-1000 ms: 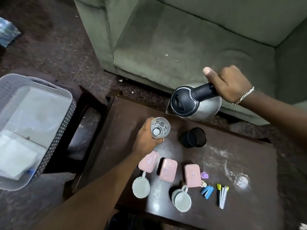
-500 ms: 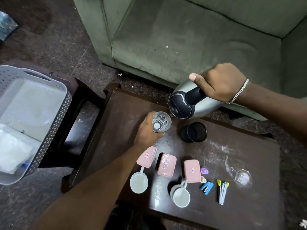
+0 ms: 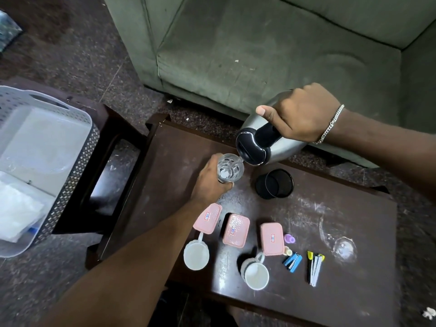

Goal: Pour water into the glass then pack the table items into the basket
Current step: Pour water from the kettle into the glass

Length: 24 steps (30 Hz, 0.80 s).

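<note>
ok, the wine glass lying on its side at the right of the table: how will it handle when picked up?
The wine glass is thin and clear, so probably fragile and light. Lying on its side with a round bowl and foot, it may roll if nudged. Smooth glass is likely slippery; gripping the stem seems safest.

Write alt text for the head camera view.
Right hand tilts a steel kettle, its spout over a glass in the left hand's grip above a dark table. Pink boxes, two mugs and a black cup sit there; a grey basket stands left.
</note>
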Available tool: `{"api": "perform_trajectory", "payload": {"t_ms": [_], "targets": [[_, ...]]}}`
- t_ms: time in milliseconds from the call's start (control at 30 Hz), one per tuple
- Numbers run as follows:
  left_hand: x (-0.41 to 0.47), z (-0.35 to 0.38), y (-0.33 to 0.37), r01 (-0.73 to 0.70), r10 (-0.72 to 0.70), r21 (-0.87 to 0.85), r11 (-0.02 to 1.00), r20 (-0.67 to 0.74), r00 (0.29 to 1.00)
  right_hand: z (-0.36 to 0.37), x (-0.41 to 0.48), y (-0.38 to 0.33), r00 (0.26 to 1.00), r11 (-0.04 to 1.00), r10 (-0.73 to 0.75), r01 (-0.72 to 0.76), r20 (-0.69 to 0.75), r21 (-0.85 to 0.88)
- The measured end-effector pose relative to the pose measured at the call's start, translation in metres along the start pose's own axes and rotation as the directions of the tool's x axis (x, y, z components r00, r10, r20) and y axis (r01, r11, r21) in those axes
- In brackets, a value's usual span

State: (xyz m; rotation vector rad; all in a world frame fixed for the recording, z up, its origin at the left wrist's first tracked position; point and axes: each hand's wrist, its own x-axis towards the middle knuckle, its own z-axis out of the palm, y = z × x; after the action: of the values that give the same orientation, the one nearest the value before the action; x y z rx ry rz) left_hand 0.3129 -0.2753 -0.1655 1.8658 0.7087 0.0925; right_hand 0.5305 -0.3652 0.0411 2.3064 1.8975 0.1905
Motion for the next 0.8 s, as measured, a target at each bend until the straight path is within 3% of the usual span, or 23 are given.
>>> {"api": "perform_trajectory", "payload": {"t_ms": [467, 800], "targets": [[0.0039, -0.0019, -0.0040, 0.042, -0.037, -0.070, 0.997, 0.074, 0.997, 0.0042, 0.0014, -0.0032, 1.000, 0.999, -0.009, 0.009, -0.025, -0.039], [0.0018, -0.0029, -0.0043, 0.005, -0.002, -0.063, 0.998, 0.050, 0.999, 0.0029, 0.0000, -0.0021, 0.999, 0.999, -0.019, 0.018, -0.026, -0.038]]}}
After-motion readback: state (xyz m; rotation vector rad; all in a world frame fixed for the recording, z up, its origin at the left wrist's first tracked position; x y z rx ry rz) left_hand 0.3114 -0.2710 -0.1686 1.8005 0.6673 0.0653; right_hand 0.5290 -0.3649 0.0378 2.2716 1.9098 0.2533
